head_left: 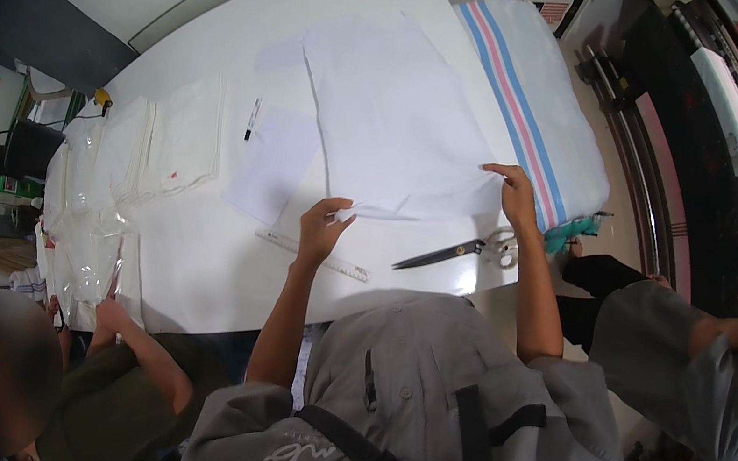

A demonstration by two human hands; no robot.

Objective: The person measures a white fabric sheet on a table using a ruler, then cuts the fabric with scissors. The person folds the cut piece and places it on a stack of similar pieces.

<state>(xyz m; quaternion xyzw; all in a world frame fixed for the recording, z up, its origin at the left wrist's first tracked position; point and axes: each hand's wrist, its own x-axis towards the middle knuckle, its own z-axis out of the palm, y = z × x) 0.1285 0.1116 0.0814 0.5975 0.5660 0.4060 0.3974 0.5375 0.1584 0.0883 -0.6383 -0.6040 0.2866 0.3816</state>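
Your hands well apart: left hand (pixel 322 226) pinches near left corner of white cloth (pixel 396 107), right hand (pixel 517 195) pinches near right corner. Cloth lies from counter's (pixel 201 287) middle toward far edge. Spreading judged mostly done; near edge raised and rippled, left to flatten. No cut visible. Fabric thin, matte, soft-creased, roughly rectangular. By counter's near edge: scissors (pixel 441 257), dark straight blades, pale loop handles; clear, flat, straight ruler (pixel 309 255). Near left corner: glossy, crinkled plastic bags (pixel 88 248).
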